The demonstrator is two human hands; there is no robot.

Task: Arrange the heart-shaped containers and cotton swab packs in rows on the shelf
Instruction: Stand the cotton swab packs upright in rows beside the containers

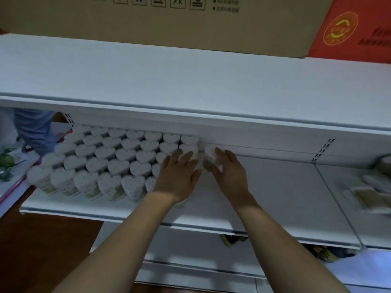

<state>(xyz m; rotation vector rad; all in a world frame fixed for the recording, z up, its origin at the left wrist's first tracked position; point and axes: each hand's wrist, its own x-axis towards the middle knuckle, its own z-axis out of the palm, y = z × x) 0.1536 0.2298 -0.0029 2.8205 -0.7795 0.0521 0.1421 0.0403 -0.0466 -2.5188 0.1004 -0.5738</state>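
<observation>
A wide white top shelf (pixel 169 81) runs across the far part of the view, with a brown cardboard box (pixel 169 22) standing on it at the back and a red box (pixel 357 32) at its right. Below it lies the white shelf (pixel 275 199) I am working on. Its left half is filled with heart-shaped containers (pixel 110 157), white with dotted lids, standing upright in tight rows from the near edge to the back wall. Far to the right on the same level lie blurred cotton swab packs (pixel 368 195), well apart from the containers. Both my bare forearms reach in from the near edge. My left hand (pixel 179 176) lies flat with straight fingers on the tops of the containers at the right end of the rows, its grip open and pressing rather than holding. My right hand (pixel 228 172) is just beside it, its grip curled round one heart-shaped container (pixel 211 155) that stands near the back wall, just right of the rows. On the far left, beyond the shelf, a person's blue sleeve (pixel 33 127) shows, blurred.
</observation>
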